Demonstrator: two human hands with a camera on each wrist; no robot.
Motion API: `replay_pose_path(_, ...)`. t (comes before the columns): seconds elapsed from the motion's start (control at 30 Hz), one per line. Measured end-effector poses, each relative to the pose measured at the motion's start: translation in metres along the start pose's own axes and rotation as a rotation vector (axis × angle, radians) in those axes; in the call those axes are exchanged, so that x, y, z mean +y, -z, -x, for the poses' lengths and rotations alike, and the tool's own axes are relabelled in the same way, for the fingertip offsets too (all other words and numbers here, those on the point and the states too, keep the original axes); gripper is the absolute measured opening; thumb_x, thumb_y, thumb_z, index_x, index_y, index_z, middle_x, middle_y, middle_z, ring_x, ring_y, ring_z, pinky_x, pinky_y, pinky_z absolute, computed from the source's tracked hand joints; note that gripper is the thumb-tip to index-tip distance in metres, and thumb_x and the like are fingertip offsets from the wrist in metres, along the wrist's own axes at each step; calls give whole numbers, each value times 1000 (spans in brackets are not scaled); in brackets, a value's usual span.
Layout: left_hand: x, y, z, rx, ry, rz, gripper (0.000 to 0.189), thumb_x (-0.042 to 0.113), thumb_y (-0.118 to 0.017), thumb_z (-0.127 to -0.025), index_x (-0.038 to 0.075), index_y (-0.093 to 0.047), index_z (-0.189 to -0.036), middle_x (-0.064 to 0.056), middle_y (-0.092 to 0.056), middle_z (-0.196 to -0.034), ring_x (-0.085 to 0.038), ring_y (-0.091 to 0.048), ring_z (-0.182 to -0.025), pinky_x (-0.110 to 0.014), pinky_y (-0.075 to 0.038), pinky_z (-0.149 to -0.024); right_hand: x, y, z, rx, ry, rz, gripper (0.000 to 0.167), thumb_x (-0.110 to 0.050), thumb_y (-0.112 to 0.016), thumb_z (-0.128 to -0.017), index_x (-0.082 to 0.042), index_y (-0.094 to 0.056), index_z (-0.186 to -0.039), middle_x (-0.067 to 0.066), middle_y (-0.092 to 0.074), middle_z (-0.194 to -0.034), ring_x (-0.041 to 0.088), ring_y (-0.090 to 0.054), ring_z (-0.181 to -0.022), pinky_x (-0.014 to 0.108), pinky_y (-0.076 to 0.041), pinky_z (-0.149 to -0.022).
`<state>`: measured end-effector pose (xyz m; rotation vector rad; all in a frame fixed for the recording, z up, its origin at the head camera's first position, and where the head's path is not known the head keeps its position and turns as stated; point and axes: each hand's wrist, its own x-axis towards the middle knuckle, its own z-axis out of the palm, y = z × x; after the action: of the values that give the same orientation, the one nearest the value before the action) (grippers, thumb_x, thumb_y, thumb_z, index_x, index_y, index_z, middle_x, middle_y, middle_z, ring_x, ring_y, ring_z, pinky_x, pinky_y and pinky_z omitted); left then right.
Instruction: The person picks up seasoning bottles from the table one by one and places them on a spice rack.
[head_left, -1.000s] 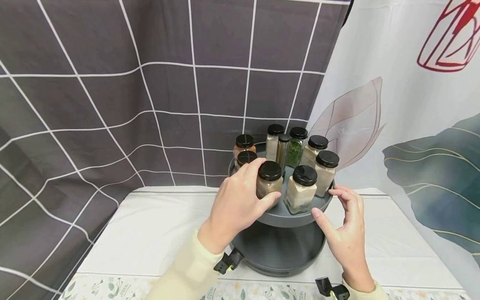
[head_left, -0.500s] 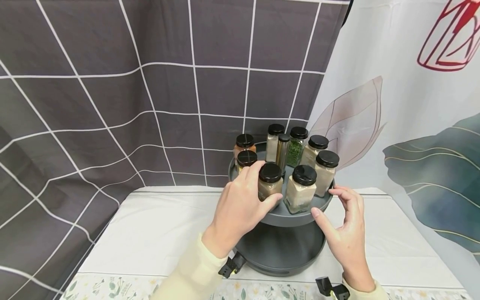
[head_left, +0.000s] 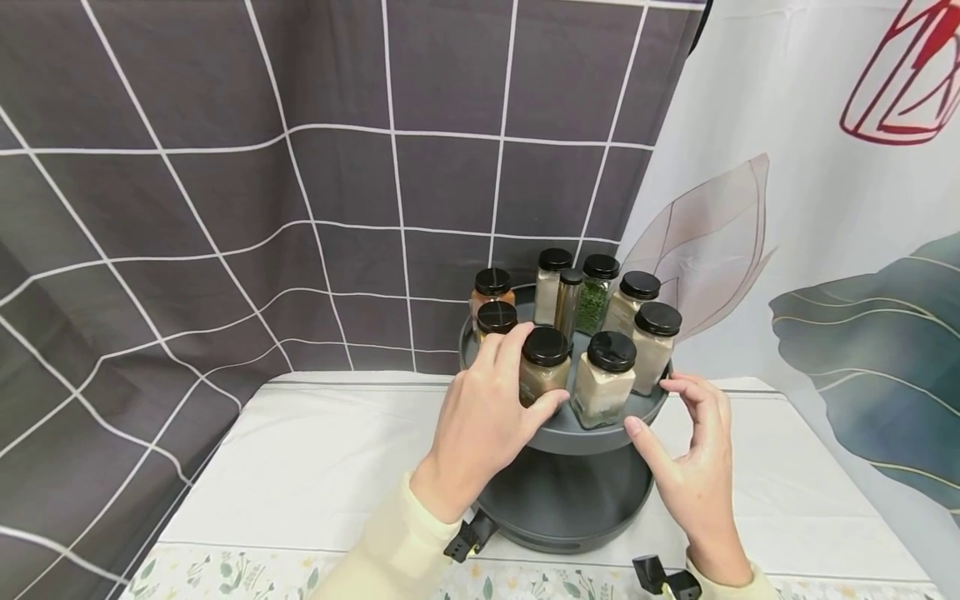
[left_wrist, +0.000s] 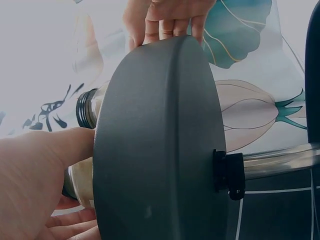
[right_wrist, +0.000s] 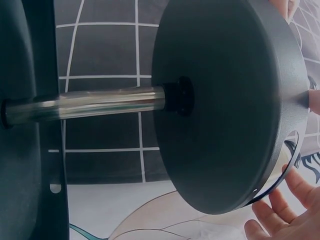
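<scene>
My left hand (head_left: 487,404) grips a square glass spice jar (head_left: 545,379) with a black lid and brownish powder, at the front left of the upper tray. In the left wrist view the thumb (left_wrist: 75,144) and fingers lie on either side of that jar (left_wrist: 82,182). The grey two-tier turntable (head_left: 570,442) carries several more black-lidded jars on its upper tray. Beside the gripped jar stands one with pale powder (head_left: 602,387). My right hand (head_left: 693,458) is at the upper tray's right rim, its fingertips (right_wrist: 295,182) right at the edge and its thumb at the front.
The turntable's lower tray (head_left: 562,500) sits below, joined by a metal post (right_wrist: 110,105). A jar with green herbs (head_left: 595,300) and one with orange contents (head_left: 491,292) stand at the back. A white cloth (head_left: 322,467) covers the table; a dark grid curtain (head_left: 337,183) hangs behind.
My left hand and the jar it grips have shifted slightly to the right, nearer the pale powder jar. My right hand stays at the rim.
</scene>
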<state>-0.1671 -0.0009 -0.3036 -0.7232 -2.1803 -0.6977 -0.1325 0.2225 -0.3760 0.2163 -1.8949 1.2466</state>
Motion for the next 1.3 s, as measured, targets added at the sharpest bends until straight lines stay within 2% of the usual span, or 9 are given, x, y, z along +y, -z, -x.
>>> replay_pose_path(0.37,-1,-2,3,22,-5,28,80,41,-89,-74,4,-55,-135,-11,-63,-112,-21,-65,-77,-34,-58,-58,-1,1,0,3,-1,5,57,12,-77,-69,12,-57,-122,-2,-44,-131,11,-40,-125,20,-30,-115)
replay_pose_path(0.6,-2,2,6,25,3,10,83,48,-87,-75,9,-53,-139,-6,-61,-118,-18,-64,-77,-31,-54,-53,-1,2,1,10,0,5,56,12,-76,-69,12,-57,-122,-3,-44,-131,11,-40,-125,20,-30,-115)
replay_pose_path(0.73,-2,7,9,52,25,17,79,49,-87,-76,11,-56,-138,-4,-59,-120,-18,-64,-88,-33,-57,-64,-1,3,0,12,6,4,55,12,-76,-70,12,-57,-122,-2,-44,-132,12,-39,-125,20,-30,-116)
replay_pose_path(0.9,-6,16,16,103,70,46,73,46,-85,-78,11,-58,-136,-5,-59,-121,-21,-61,-106,-38,-57,-81,-1,3,-1,15,23,-4,55,13,-74,-70,14,-56,-121,-1,-44,-132,13,-39,-126,20,-30,-116)
replay_pose_path(1.07,-19,25,30,142,141,61,72,42,-84,-81,8,-56,-138,-8,-59,-125,-22,-61,-104,-39,-56,-82,-2,2,-2,-4,56,-20,53,15,-71,-73,16,-54,-122,4,-44,-132,14,-40,-127,20,-30,-116)
replay_pose_path(1.13,-25,27,36,143,182,56,72,41,-83,-82,8,-55,-139,-9,-59,-127,-23,-60,-104,-40,-56,-83,-2,1,-1,-16,58,-14,52,14,-71,-74,15,-54,-124,7,-44,-133,14,-39,-128,20,-31,-115)
replay_pose_path(1.3,-35,29,51,106,277,52,73,41,-81,-84,5,-52,-141,-12,-55,-133,-28,-54,-121,-45,-47,-101,-4,5,2,-34,26,35,52,9,-69,-81,12,-50,-129,6,-43,-134,10,-39,-129,18,-32,-113)
